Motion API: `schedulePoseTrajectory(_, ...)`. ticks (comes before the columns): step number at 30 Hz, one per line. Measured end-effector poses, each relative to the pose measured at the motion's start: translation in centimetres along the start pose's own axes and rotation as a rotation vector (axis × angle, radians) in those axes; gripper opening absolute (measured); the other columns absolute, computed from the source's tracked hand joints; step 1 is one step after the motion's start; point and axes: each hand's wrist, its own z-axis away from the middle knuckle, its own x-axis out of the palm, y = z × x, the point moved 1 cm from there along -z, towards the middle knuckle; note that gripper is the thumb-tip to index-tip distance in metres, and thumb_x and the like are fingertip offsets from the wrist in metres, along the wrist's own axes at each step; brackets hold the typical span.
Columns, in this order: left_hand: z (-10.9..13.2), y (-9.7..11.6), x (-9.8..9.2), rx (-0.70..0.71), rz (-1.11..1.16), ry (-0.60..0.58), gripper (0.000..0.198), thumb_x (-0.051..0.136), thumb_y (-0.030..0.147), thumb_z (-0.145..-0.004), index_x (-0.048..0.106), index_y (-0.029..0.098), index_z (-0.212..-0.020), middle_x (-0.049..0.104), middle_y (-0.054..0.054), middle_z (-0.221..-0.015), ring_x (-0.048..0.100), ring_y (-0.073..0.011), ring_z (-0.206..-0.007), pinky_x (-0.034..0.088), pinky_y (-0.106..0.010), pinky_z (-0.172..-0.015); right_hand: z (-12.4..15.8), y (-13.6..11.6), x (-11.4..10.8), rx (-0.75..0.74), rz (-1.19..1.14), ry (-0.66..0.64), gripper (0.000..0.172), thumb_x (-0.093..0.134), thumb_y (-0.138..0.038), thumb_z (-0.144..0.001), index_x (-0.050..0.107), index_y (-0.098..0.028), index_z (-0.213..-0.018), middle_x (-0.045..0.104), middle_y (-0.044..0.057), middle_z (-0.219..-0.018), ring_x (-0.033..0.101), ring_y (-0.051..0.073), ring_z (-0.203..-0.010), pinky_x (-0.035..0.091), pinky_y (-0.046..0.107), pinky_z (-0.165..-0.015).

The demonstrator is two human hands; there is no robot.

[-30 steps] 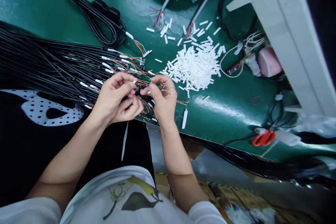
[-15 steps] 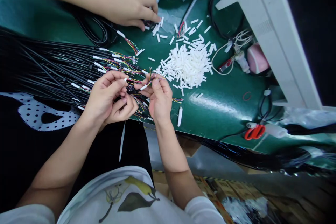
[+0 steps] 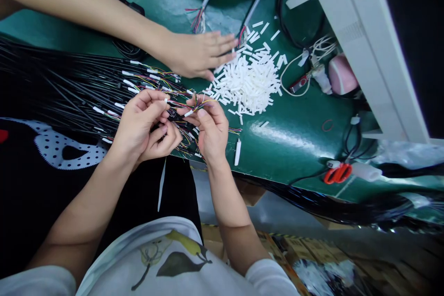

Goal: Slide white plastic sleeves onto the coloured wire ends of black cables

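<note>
My left hand (image 3: 140, 120) pinches a small white tube (image 3: 166, 101) between thumb and forefinger. Closed around the end of a black cable is my right hand (image 3: 211, 125), from which thin coloured wires (image 3: 201, 104) fan out beside a white sleeve (image 3: 188, 113). Another person's closed fingers (image 3: 164, 141) show behind my left wrist; what they hold is hidden. A co-worker's outstretched hand (image 3: 204, 54) touches the left edge of a heap of white tubes (image 3: 251, 83). Many black cables (image 3: 69, 83) with white-sleeved, wired ends lie left of my hands.
A white Lenovo monitor (image 3: 367, 46) stands at the right of the green table (image 3: 291, 148). Red-handled scissors (image 3: 337, 173), a pink object (image 3: 342, 74) and a white cord (image 3: 294, 88) lie near it. A larger white tube (image 3: 237, 152) rests by the front edge. Grey cable (image 3: 260, 0) lies behind the heap.
The co-worker's hand has moved right and toward me, opening flat against the tube heap; the loose tubes at its left are gone from their spot. My hands have barely moved.
</note>
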Motion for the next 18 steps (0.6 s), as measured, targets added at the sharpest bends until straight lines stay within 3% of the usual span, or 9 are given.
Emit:
schedulePoseTrajectory(5,-0.1,-0.1,-0.4,0.018,-0.037,-0.032,0.012,0.075,0.014,-0.078,0.076,0.026,-0.079,0.064,-0.001,-0.074,0.057,-0.0102,-0.059,0.053,-0.021,-0.055,0.0,0.1,0.1,-0.005,0.020,0.025,0.031,0.069,-0.050,-0.091,0.067,-0.028,-0.112,0.074,0.001,-0.111,0.076,0.016,-0.091,0.062,0.031,-0.086)
schedulePoseTrajectory(10,1.2,0.3,-0.7,0.121,-0.199,-0.151,0.007,0.076,0.028,-0.082,0.075,0.030,-0.089,0.068,-0.003,-0.086,0.060,-0.0136,-0.068,0.053,-0.024,-0.062,0.9,-1.4,-0.4,-0.001,0.188,0.000,0.020,0.066,-0.041,-0.094,0.070,-0.021,-0.096,0.076,0.003,-0.097,0.072,0.017,-0.096,0.056,0.033,-0.096)
schedulePoseTrajectory(15,3.4,2.6,1.0,0.237,-0.435,-0.298,0.012,0.067,0.032,-0.088,0.071,0.024,-0.097,0.071,-0.004,-0.093,0.065,-0.0164,-0.083,0.053,-0.028,-0.077,1.1,-2.7,-0.6,0.029,0.249,-0.033,0.019,0.070,-0.035,-0.088,0.071,-0.022,-0.101,0.076,0.001,-0.097,0.070,0.017,-0.093,0.053,0.031,-0.090)
schedulePoseTrajectory(18,4.2,3.7,1.8,0.338,-0.578,-0.264,0.014,0.060,0.031,-0.089,0.067,0.021,-0.095,0.070,-0.003,-0.091,0.065,-0.0178,-0.085,0.052,-0.030,-0.082,0.9,-2.4,-0.3,-0.002,0.237,-0.051,0.020,0.071,-0.032,-0.084,0.073,-0.021,-0.101,0.076,0.003,-0.102,0.071,0.018,-0.096,0.054,0.033,-0.092)
